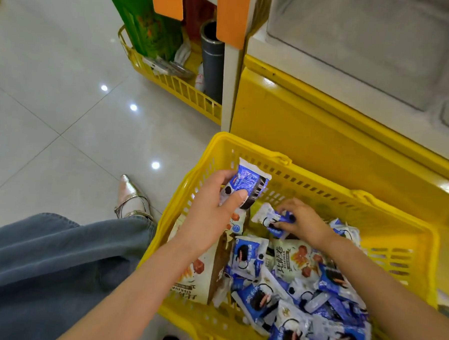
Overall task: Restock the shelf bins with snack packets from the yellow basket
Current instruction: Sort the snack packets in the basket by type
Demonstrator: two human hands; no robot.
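**Item 1. Yellow shelf unit with pale top** (310,148). It stands just behind the basket. A grey translucent plastic shelf bin (354,46) is set in its top, and no packets are visible inside.

**Item 2. Yellow slotted plastic basket** (321,184). It rests on the glossy pale tiled floor (53,96), against the unit's front. This is the source of stock.

**Item 3. Loose heap of snack packets** (303,291). The heap lies inside the basket and is deepest at the near right. It is mostly small blue-and-white foil packets, with a few larger cream packets printed with brown pieces (296,259) among them.

**Item 4. Left grip** (210,216). The bare hand is raised over the basket's far left corner. Thumb and fingers are curled round one blue-and-white packet with black biscuit print (248,181), which is lifted clear of the heap.

**Item 5. Right grip** (304,220). The hand is low in the basket, with its fingertips pinching a second small blue-and-white packet (273,219) at the far edge of the heap.

**Handling note (judgement).** The step in hand is gathering matching packets before loading the bin.
- Collect only the blue sort and leave the cream packets for their own bin.
- Stack the picks flat in the left grip, print facing one way, so they go into the bin in order.
- Pinch the sealed ends rather than the middles, since the biscuits inside probably crush easily.
- Lift straight up so neighbouring packets are not dragged over the rim.
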